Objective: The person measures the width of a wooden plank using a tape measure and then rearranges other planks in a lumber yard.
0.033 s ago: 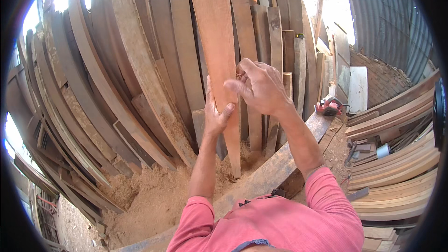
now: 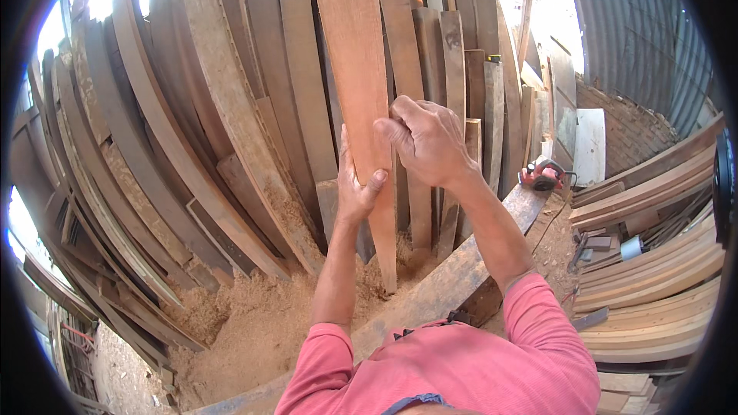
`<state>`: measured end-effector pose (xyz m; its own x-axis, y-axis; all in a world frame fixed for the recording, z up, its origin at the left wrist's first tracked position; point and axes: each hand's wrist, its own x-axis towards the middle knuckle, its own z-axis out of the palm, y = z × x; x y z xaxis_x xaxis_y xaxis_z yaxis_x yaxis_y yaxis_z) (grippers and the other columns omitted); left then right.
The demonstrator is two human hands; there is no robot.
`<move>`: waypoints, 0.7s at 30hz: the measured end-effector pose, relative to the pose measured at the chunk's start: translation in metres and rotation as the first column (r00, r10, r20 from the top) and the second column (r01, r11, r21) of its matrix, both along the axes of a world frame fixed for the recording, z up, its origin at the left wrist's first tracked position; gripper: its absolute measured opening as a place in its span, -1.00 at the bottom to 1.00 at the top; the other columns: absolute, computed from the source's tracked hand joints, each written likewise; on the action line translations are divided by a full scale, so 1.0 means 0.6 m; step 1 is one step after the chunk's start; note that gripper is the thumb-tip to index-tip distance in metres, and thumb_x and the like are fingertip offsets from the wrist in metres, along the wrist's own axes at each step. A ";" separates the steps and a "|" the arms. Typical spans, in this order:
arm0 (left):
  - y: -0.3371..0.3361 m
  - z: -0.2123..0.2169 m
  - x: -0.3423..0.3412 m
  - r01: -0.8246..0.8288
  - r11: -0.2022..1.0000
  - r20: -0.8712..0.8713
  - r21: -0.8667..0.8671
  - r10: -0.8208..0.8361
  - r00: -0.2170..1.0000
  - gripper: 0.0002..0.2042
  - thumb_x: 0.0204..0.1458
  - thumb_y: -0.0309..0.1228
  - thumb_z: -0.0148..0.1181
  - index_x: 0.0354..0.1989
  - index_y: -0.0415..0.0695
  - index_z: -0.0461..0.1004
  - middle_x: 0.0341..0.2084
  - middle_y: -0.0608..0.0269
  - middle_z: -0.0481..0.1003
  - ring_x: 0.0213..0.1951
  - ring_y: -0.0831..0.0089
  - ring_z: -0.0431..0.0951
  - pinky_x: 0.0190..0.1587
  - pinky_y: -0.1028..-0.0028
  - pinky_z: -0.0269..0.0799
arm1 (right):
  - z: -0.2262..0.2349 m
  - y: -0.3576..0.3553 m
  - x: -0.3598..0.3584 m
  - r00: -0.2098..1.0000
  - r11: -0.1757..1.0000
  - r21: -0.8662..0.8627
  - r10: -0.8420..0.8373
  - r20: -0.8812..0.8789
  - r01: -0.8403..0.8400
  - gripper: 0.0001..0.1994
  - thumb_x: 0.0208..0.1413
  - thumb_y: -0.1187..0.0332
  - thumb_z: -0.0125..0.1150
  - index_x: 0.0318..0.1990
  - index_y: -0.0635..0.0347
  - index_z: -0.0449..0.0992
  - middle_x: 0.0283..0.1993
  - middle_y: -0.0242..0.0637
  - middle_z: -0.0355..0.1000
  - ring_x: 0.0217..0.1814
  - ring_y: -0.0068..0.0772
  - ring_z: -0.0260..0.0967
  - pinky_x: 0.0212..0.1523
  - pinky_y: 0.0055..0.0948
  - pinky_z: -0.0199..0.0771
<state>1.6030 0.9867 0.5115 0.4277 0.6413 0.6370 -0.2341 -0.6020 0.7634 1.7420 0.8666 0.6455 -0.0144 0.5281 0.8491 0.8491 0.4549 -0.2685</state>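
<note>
Sawdust [image 2: 254, 323] lies heaped at left. Left hand [image 2: 358, 194] clasps the plank [image 2: 355, 61] low, thumb on its face; a firm hold appears advisable against wobble. The plank stands mid-view, before leaning boards [image 2: 302, 54]. Right hand [image 2: 432, 142] curls at its right edge; whether it pinches anything cannot be told. Light contact should limit splinters. Red power tool [image 2: 544, 177] rests farther right.

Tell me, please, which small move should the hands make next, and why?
Probably a slight slide of the right hand up along the reddish plank's right edge: it sits curled at that edge, and the left hand grips the plank lower down, thumb on its face, leaving the upper edge free.
</note>
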 end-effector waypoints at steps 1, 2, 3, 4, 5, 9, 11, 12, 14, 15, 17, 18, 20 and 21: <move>0.005 -0.003 0.003 -0.007 1.000 0.005 0.007 0.007 1.000 0.24 -0.10 0.36 0.26 0.47 -0.38 -0.21 0.39 -0.17 0.07 0.43 0.10 0.09 0.41 0.20 0.05 | 0.000 0.005 0.002 0.998 0.999 0.024 -0.039 0.049 0.038 -0.78 0.24 0.35 0.19 -0.41 0.26 0.40 -0.55 -0.10 0.33 -0.49 -0.04 0.38 -0.44 -0.16 0.33; 0.009 -0.006 0.004 -0.013 1.000 0.008 0.015 0.013 1.000 0.25 -0.10 0.36 0.26 0.47 -0.39 -0.22 0.40 -0.18 0.07 0.44 0.10 0.09 0.41 0.20 0.05 | 0.002 0.008 0.004 0.992 0.996 0.050 -0.080 0.096 0.075 -0.80 0.24 0.34 0.20 -0.38 0.26 0.41 -0.55 -0.11 0.33 -0.49 -0.08 0.39 -0.44 -0.17 0.34; 0.013 -0.009 0.004 -0.025 0.999 0.019 0.030 0.024 1.000 0.26 -0.11 0.37 0.26 0.47 -0.39 -0.24 0.39 -0.18 0.08 0.44 0.10 0.08 0.42 0.20 0.04 | 0.008 0.008 0.006 0.992 0.996 0.052 -0.081 0.098 0.076 -0.80 0.24 0.34 0.20 -0.38 0.26 0.41 -0.55 -0.11 0.33 -0.49 -0.08 0.39 -0.44 -0.17 0.34; 0.015 -0.012 0.006 -0.028 0.999 0.023 0.036 0.027 0.999 0.26 -0.11 0.37 0.26 0.48 -0.39 -0.24 0.39 -0.18 0.08 0.44 0.10 0.08 0.42 0.20 0.04 | 0.013 0.006 0.012 0.999 0.996 0.084 -0.028 0.034 0.025 -0.80 0.23 0.34 0.20 -0.36 0.26 0.40 -0.55 -0.11 0.33 -0.49 -0.08 0.40 -0.43 -0.17 0.36; 0.018 -0.014 0.010 -0.030 0.999 0.028 0.043 0.029 0.999 0.27 -0.11 0.37 0.26 0.48 -0.39 -0.25 0.39 -0.18 0.08 0.44 0.10 0.08 0.42 0.21 0.04 | 0.018 0.001 0.015 0.999 0.993 0.119 0.026 -0.027 -0.022 -0.81 0.23 0.33 0.20 -0.33 0.26 0.40 -0.55 -0.11 0.33 -0.48 -0.08 0.40 -0.42 -0.18 0.37; 0.009 -0.010 0.016 -0.054 0.998 0.005 0.043 0.054 0.999 0.23 -0.10 0.37 0.26 0.48 -0.35 -0.19 0.34 -0.18 0.14 0.37 0.11 0.19 0.36 0.21 0.15 | 0.036 -0.007 0.005 0.980 0.999 0.017 0.051 -0.194 -0.048 -0.82 0.23 0.32 0.18 -0.31 0.25 0.41 -0.55 -0.07 0.33 -0.43 0.01 0.41 -0.39 -0.14 0.39; 0.006 -0.017 0.023 -0.060 0.998 -0.022 0.030 0.061 0.998 0.14 -0.09 0.35 0.26 0.43 -0.33 -0.03 0.24 -0.15 0.27 0.26 0.12 0.32 0.28 0.21 0.25 | 0.029 0.007 0.008 0.992 0.979 0.156 -0.128 -0.010 0.128 -0.78 0.22 0.25 0.15 -0.39 0.19 0.41 -0.50 -0.11 0.44 -0.38 0.03 0.46 -0.33 -0.02 0.40; 0.018 -0.022 0.019 -0.081 0.995 -0.045 0.056 0.084 0.995 0.09 -0.08 0.34 0.27 0.40 -0.32 0.06 0.18 -0.13 0.34 0.20 0.13 0.38 0.23 0.21 0.31 | 0.028 0.017 0.011 0.995 0.971 0.219 -0.097 -0.010 0.097 -0.80 0.21 0.27 0.14 -0.39 0.19 0.41 -0.49 -0.11 0.45 -0.37 0.04 0.46 -0.32 -0.02 0.40; 0.039 -0.034 0.006 -0.042 0.999 -0.017 0.031 0.043 0.999 0.00 -0.07 0.31 0.31 0.30 -0.33 0.18 0.08 -0.07 0.41 0.12 0.16 0.44 0.18 0.19 0.34 | 0.024 0.030 0.011 0.994 0.960 0.258 -0.103 -0.021 0.105 -0.81 0.19 0.28 0.12 -0.39 0.18 0.42 -0.48 -0.10 0.46 -0.36 0.05 0.46 -0.30 -0.02 0.40; 0.037 -0.039 0.005 -0.067 0.998 0.003 0.004 0.067 0.998 -0.01 -0.07 0.30 0.31 0.29 -0.33 0.19 0.08 -0.05 0.40 0.11 0.18 0.43 0.17 0.21 0.35 | 0.023 0.033 0.010 0.999 0.974 0.220 -0.043 -0.028 0.048 -0.83 0.19 0.33 0.12 -0.40 0.19 0.40 -0.51 -0.08 0.41 -0.39 0.07 0.44 -0.33 -0.05 0.39; 0.032 -0.034 0.013 -0.069 0.997 0.018 -0.025 0.069 0.997 -0.01 -0.07 0.30 0.32 0.28 -0.33 0.20 0.08 -0.03 0.40 0.11 0.20 0.43 0.16 0.22 0.35 | 0.012 0.014 0.026 0.999 0.983 0.184 -0.006 -0.041 0.014 -0.84 0.19 0.37 0.12 -0.41 0.20 0.38 -0.54 -0.07 0.37 -0.41 0.09 0.41 -0.35 -0.08 0.37; 0.034 -0.034 0.017 -0.055 0.998 0.047 -0.007 0.055 0.997 0.00 -0.08 0.31 0.32 0.28 -0.34 0.19 0.08 -0.01 0.39 0.11 0.20 0.41 0.16 0.22 0.34 | -0.003 0.001 0.029 0.996 0.986 0.157 0.059 -0.064 -0.049 -0.82 0.19 0.35 0.12 -0.44 0.19 0.37 -0.55 -0.07 0.36 -0.44 0.07 0.39 -0.37 -0.09 0.35; 0.037 -0.036 0.021 -0.029 1.000 0.068 0.001 0.028 0.997 0.02 -0.09 0.32 0.32 0.29 -0.35 0.18 0.08 0.00 0.38 0.12 0.21 0.40 0.17 0.23 0.33 | -0.045 -0.023 0.035 0.989 0.987 0.125 0.110 -0.097 -0.098 -0.79 0.19 0.34 0.13 -0.46 0.18 0.36 -0.56 -0.07 0.34 -0.47 0.06 0.37 -0.39 -0.09 0.33; 0.038 -0.038 0.025 -0.033 0.999 0.068 -0.030 0.035 0.997 0.03 -0.10 0.33 0.32 0.29 -0.36 0.17 0.10 -0.01 0.37 0.13 0.21 0.39 0.17 0.23 0.32 | -0.083 -0.037 0.046 0.997 0.999 0.002 0.045 -0.068 -0.044 -0.77 0.19 0.32 0.14 -0.48 0.18 0.35 -0.58 -0.08 0.34 -0.48 0.04 0.37 -0.40 -0.09 0.32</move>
